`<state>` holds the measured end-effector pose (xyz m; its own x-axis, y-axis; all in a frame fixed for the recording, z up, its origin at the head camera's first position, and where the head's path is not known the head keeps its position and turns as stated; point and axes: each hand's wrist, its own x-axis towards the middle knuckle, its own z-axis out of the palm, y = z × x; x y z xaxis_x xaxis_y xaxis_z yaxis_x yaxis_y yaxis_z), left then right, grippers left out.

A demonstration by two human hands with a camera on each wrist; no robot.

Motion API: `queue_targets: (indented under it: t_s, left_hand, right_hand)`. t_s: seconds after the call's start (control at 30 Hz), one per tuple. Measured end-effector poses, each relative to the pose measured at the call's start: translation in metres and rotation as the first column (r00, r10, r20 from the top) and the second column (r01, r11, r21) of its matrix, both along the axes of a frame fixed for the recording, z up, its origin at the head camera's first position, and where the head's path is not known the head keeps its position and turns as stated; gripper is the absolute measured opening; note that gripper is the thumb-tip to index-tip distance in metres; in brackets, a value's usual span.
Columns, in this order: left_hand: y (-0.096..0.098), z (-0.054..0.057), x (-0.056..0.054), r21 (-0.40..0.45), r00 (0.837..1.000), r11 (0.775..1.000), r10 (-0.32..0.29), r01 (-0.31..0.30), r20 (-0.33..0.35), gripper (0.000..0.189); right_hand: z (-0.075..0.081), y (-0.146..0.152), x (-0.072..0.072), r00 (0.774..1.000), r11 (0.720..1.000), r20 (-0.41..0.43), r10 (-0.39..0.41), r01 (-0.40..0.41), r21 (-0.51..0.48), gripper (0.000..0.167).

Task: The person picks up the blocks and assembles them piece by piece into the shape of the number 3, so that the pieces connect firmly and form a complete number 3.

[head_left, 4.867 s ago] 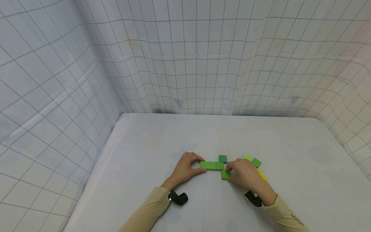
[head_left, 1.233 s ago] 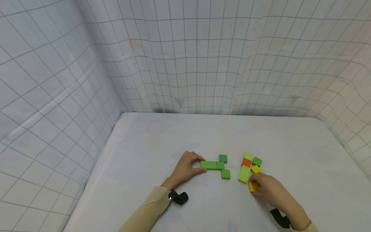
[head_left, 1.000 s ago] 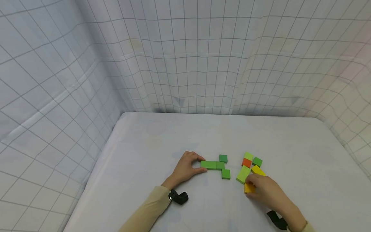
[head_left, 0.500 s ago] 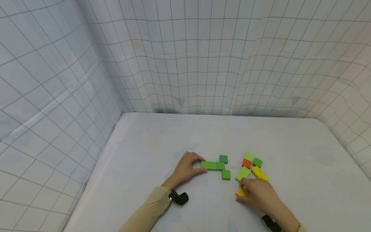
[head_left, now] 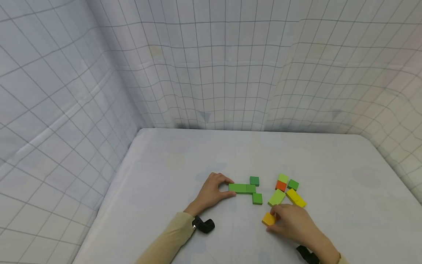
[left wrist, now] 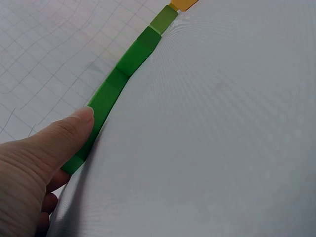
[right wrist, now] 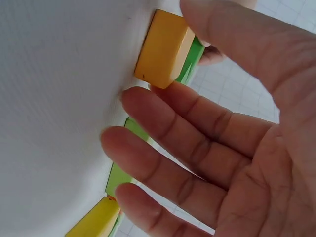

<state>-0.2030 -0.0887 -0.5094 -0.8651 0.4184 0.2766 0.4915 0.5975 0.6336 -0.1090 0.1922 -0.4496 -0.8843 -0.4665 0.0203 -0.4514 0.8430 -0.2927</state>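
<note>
In the head view my left hand grips the left end of a long green block between thumb and fingers. A short green block sits end to end with it. One dark green square block lies at its upper right corner, another green square block at its lower right. My right hand holds an orange block on the white table, thumb at one end and index fingertip at the other. In the right wrist view the remaining fingers stand apart from it, half bent.
A light green block lies just beyond the orange one. Behind it are a red-orange block, a yellow-green block and a dark green block. A yellow block lies beside the right hand. Gridded white cloth hangs behind the table.
The right hand left the green square block, took hold of the orange block and slid it leftward and slightly nearer, away from the yellow block. The left hand has kept its place.
</note>
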Motion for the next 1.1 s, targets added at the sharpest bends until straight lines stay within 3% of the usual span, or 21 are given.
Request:
queue_targets:
  t_s: [0.37,1.1]
  left_hand:
    - [0.0,-0.001,-0.001,-0.003,1.0,1.0,0.003,-0.003,-0.002,0.037]
    - [0.001,0.001,-0.001,-0.017,1.0,1.0,0.01,-0.01,0.016,0.038]
  right_hand:
    - [-0.002,-0.01,-0.005,0.999,1.0,-0.022,0.032,-0.032,-0.001,0.033]
    - [-0.007,-0.014,-0.013,0.995,1.0,-0.103,0.004,-0.005,-0.008,0.035]
